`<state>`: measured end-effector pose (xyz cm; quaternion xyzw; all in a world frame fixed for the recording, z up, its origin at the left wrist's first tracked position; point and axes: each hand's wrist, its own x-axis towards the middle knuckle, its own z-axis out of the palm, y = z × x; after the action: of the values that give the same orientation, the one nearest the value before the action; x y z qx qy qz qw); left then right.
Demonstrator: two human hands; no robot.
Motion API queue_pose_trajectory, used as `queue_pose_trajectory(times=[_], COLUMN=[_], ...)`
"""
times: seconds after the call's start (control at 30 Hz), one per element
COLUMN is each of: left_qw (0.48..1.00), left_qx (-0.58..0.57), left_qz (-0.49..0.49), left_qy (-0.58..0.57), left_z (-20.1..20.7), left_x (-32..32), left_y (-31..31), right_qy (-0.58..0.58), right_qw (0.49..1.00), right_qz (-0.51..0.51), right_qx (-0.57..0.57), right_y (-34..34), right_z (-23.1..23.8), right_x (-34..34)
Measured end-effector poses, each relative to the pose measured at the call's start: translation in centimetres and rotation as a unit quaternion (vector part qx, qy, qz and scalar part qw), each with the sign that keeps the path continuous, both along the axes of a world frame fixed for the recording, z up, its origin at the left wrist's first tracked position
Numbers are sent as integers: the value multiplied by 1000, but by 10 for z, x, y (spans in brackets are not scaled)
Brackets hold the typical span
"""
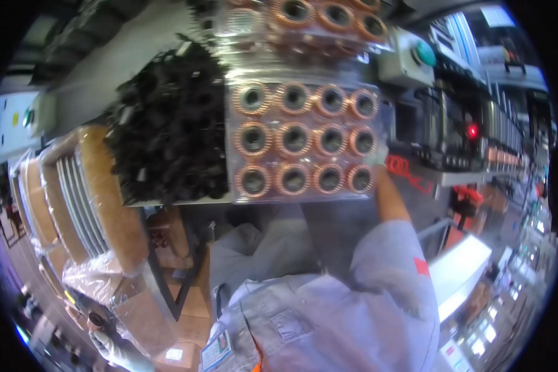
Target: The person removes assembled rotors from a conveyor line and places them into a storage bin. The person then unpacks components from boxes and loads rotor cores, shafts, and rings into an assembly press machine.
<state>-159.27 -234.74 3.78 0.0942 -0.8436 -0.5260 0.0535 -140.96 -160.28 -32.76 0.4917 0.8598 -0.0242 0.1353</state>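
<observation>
A clear plastic tray (304,199) holds rows of copper-wound rings (293,137) with dark centres at the front of the bench. My right hand (381,155), in a pale glove, is at the tray's right edge. It looks blurred, and its fingers are mostly hidden, so I cannot tell whether it grips the tray. Low on the left, my left hand (105,344), also gloved, is closed on a dark, long tool-like thing (88,310) with a round end. Its exact kind does not show.
Left of the tray lies a big heap of black parts (170,124). More copper rings (335,15) sit in stacked trays behind. A box with a green button (423,54) and a machine with a red light (472,131) stand right. Cartons (99,186) with plastic wrap stand left.
</observation>
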Motion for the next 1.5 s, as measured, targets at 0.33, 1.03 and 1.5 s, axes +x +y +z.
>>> queue_pose_trajectory(times=[0.33,1.03,1.5], left_qw=[1000,980,983], left_qx=[-17,115,-40], left_qz=[14,146,144], left_qy=[13,64,103], left_z=[-22,-33,-48], left_x=[-22,74,73], left_y=[67,-40,-39], right_qy=[29,379,343], right_qw=[1000,486,501], right_qz=[11,689,752], right_qx=[5,-382,-257], right_y=[9,-622,-715], right_z=[30,386,339], right_x=[18,-280,-322])
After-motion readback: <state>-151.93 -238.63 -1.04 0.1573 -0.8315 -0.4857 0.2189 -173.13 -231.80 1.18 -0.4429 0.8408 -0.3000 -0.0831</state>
